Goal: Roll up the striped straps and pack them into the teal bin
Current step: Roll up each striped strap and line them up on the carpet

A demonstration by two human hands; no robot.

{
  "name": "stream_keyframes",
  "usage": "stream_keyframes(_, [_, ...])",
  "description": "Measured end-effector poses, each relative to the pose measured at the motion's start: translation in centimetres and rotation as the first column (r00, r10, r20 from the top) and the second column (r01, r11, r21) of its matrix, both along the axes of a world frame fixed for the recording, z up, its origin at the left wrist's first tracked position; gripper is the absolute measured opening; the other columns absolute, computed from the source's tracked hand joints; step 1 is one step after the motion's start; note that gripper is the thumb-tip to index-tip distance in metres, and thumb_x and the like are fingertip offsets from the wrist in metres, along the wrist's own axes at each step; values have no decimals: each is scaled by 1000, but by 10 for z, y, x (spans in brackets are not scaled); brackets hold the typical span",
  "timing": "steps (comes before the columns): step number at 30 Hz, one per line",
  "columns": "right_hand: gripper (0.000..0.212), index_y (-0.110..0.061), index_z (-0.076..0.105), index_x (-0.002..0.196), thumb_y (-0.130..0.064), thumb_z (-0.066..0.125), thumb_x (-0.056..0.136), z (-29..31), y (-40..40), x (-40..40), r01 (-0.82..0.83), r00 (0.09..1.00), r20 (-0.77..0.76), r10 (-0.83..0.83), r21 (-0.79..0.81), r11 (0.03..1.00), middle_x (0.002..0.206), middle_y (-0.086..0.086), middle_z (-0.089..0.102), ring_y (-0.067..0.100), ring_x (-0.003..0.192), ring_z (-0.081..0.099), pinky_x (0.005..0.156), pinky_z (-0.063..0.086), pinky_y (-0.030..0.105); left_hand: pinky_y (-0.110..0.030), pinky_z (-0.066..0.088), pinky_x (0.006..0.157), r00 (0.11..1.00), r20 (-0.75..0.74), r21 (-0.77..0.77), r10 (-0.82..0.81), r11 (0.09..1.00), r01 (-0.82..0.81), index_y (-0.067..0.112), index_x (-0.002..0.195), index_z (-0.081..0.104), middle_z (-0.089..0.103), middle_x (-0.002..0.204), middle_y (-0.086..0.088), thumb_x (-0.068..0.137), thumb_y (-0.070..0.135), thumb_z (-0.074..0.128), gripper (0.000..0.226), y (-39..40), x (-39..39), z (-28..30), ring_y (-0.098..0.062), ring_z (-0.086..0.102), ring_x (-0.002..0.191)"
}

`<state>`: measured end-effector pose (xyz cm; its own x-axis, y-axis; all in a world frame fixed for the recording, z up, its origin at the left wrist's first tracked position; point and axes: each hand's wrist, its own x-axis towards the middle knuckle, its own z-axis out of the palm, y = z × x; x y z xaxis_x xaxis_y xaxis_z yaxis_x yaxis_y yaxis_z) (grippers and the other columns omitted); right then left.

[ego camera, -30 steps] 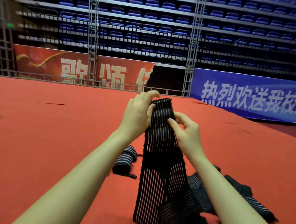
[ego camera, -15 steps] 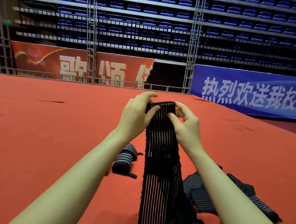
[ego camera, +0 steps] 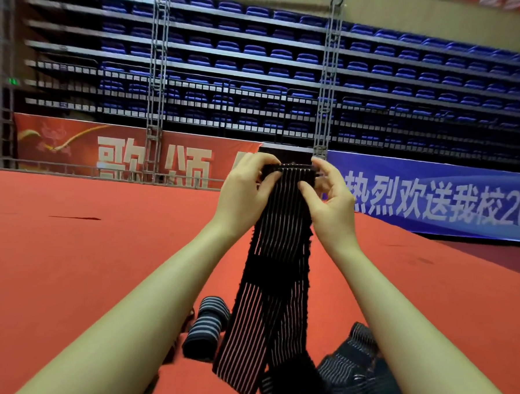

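Note:
I hold a long black strap with thin pale stripes [ego camera: 279,258] up in front of me. Its top end is folded over into a small roll between my hands. My left hand [ego camera: 247,193] pinches the roll's left side, thumb in front and fingers curled over the top. My right hand [ego camera: 331,197] pinches the right side the same way. The rest of the strap hangs down to the red carpet. A finished roll with grey-blue stripes [ego camera: 206,329] lies on the carpet below my left forearm. Loose striped straps [ego camera: 352,370] lie heaped at the lower right. No teal bin is in view.
Red carpet [ego camera: 68,262] spreads out to both sides and ahead. A low metal rail [ego camera: 103,170], red and blue banners and tiers of blue seats stand beyond it. The carpet's right edge drops off near the blue banner [ego camera: 433,203].
Both hands have risen with the strap's top end and closed in on it. The end is now folded over into a tighter roll. The view has tilted upward.

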<state>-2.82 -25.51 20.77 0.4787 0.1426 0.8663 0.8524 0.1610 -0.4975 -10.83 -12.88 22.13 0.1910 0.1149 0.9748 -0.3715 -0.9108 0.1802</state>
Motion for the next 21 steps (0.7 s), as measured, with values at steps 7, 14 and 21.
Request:
stream_keyframes(7, [17,-62,56,85,-45,57,81,19,-6,3,92,990,109,-90,-16,996,91,-32,63,28,99,58,95,41,52,-29,50,73,997,-25,-52,-75,996,74,9,113,56,60,91,3,87,10,65,27,-8,-6,4,-9,56,76])
stream_keyframes(14, [20,-40,58,84,-22,65,89,-11,-3,11,109,994,-23,-109,-13,994,79,-25,60,21,95,59,102,27,36,-40,51,70,971,-238,-293,-27,955,-46,22,90,59,63,75,8,86,22,68,10,-6,-9,-66,-11,61,73])
stream_keyframes(21, [14,-37,60,88,-23,63,91,-35,0,3,185,978,-86,-189,-47,982,75,-23,59,15,92,59,86,18,21,-33,37,89,928,-363,-376,-76,924,-71,27,79,62,63,82,14,88,27,65,10,-14,-20,-93,-8,54,93])
